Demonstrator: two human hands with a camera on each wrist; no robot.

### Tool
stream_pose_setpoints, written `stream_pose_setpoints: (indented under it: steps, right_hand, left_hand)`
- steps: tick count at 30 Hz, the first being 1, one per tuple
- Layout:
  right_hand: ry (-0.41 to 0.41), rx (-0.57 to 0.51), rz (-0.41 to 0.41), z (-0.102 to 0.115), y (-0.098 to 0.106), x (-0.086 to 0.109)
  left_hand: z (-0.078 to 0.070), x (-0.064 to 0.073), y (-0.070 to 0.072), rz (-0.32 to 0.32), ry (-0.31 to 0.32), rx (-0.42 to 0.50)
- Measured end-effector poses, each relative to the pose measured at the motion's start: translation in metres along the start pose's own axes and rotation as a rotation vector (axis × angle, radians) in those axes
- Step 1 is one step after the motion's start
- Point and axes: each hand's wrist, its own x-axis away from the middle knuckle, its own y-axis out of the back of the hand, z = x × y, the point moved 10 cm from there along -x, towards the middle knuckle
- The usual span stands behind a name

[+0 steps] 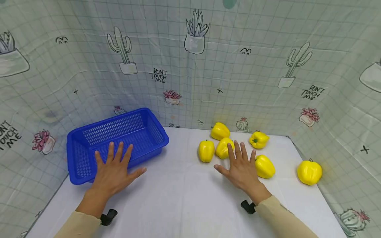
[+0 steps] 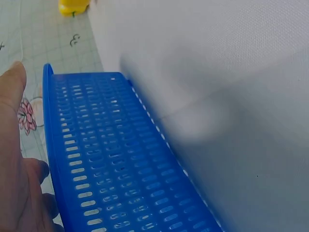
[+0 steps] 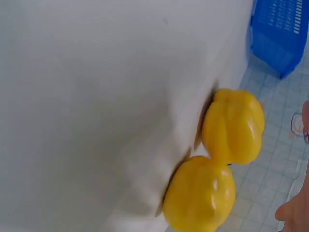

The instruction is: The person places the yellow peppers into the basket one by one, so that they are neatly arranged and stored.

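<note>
My left hand (image 1: 112,173) is spread flat over the near side of a blue plastic basket (image 1: 157,127), its fingers straight and overlapping the rim in the head view. The left wrist view shows the basket's slotted wall (image 2: 111,154) beside the fingers. My right hand (image 1: 242,170), palm down with fingers spread, holds nothing. Close about it are several yellow bell peppers: one at its left (image 1: 206,151), one partly behind its fingertips (image 1: 224,148), and one beside its right edge (image 1: 265,167). Two of the peppers (image 3: 232,126) appear near the hand in the right wrist view.
Farther back are a yellow bell pepper (image 1: 220,131) and another (image 1: 259,139); one more (image 1: 309,172) stands at the table's right edge. A white table (image 1: 184,198) lies below, with a cactus-print cloth (image 1: 220,72) hung at its back and sides.
</note>
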Motion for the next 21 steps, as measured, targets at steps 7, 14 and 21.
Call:
stream_pose_setpoints:
  steps: [7,14,21]
  right_hand:
    - [0.041,-0.014,-0.013,0.020,-0.001,-0.013]
    - [0.120,-0.041,0.002,0.070,-0.003,-0.043]
    - [0.205,-0.014,0.105,0.147,-0.015,-0.077]
  left_hand:
    - [0.006,0.002,0.004,-0.009,0.029,0.001]
    - [0.040,0.009,0.016,-0.061,0.130,0.053]
    - [0.100,0.023,0.019,-0.002,0.335,0.143]
